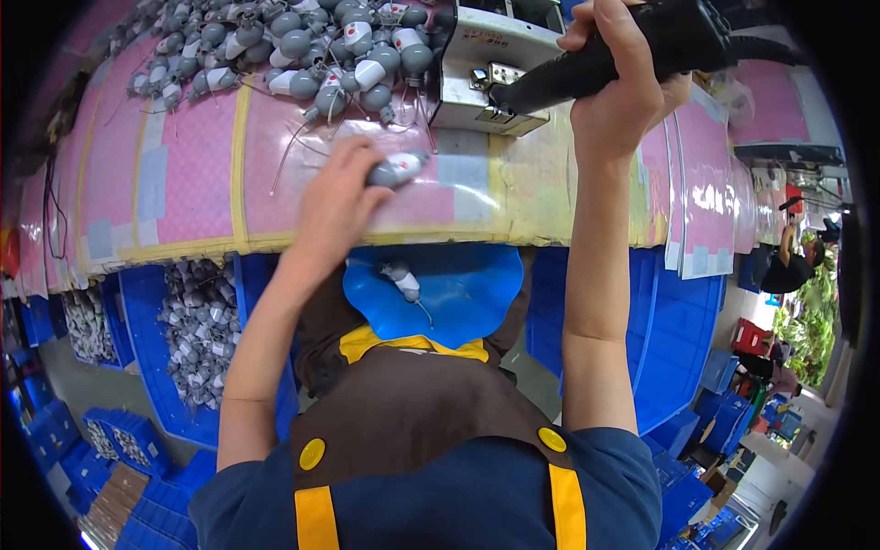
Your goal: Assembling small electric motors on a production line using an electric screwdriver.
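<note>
Both bare forearms reach up from the lower edge. The left hand (335, 197) stretches forward with its back up, fingers curled and closed around something small. The right hand (623, 69) is raised higher, arm nearly straight, fist wrapped tight.

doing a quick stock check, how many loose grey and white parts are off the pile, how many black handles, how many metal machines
grey and white part in the left hand, part at: 1
grey and white part on the blue apron flap, part at: 1
black lever handle gripped by the right hand: 1
metal machine: 1
total: 4
The pile and bin hold too many to count.
</note>
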Demonstrator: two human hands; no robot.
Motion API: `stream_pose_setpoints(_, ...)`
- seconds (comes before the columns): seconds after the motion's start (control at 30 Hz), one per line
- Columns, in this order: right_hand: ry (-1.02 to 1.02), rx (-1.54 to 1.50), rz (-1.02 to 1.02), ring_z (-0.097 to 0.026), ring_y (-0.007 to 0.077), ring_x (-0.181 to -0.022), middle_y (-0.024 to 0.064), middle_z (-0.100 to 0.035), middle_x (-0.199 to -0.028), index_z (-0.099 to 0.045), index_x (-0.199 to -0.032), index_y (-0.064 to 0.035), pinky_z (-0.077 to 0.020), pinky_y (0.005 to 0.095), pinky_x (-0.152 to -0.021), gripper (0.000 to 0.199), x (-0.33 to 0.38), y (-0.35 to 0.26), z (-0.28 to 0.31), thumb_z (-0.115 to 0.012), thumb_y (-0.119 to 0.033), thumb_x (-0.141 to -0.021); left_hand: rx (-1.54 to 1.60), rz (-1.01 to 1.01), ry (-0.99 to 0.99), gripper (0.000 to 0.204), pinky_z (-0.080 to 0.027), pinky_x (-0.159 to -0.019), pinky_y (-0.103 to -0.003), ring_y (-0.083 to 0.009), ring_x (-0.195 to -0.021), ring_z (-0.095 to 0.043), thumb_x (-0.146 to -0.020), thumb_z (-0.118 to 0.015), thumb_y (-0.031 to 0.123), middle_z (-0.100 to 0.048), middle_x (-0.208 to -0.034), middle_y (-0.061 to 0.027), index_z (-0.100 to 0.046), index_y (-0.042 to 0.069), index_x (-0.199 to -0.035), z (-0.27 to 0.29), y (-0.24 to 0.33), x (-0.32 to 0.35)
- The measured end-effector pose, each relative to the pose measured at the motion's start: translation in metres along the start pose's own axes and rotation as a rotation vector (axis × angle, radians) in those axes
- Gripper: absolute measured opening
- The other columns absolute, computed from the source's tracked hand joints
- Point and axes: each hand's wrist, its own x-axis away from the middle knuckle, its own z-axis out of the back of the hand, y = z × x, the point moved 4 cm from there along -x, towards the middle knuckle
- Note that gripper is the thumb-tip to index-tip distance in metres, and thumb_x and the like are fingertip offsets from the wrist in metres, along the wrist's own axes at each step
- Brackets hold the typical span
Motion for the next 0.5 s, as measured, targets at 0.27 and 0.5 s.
stream_pose_setpoints(0.27,-0.036,0.936,-0.005,-0.053,0.0198,-0.059,0.0186,-0.057,-0.081,-0.051,-0.102,0.0019,-0.0489,0.0321,-0.057,0.027,0.064,-0.024,-0.024,-0.057,-0.010,-0.080,0.159,0.028,-0.095,0.038,-0.048,-0.069,-0.036,-0.0280,-0.081,-0.059,-0.068,-0.070,0.008,-0.055,-0.098,-0.0091,-0.056,0.005,-0.103,-0.051,0.031,0.004)
stream_pose_setpoints(0.5,-0.112,1.019,0.002,-0.054,0.0202,-0.060,0.0194,-0.057,-0.082,-0.045,-0.104,0.0007,-0.0493,0.0308,-0.056,0.034,0.087,-0.016,-0.016,-0.062,-0.012,-0.077,0.189,0.059,-0.068,0.037,-0.048,-0.062,-0.033,-0.0242,-0.068,-0.059,-0.069,-0.071,0.008,-0.055,-0.096,-0.0079,-0.059,0.005,-0.104,-0.055,0.030,0.003)
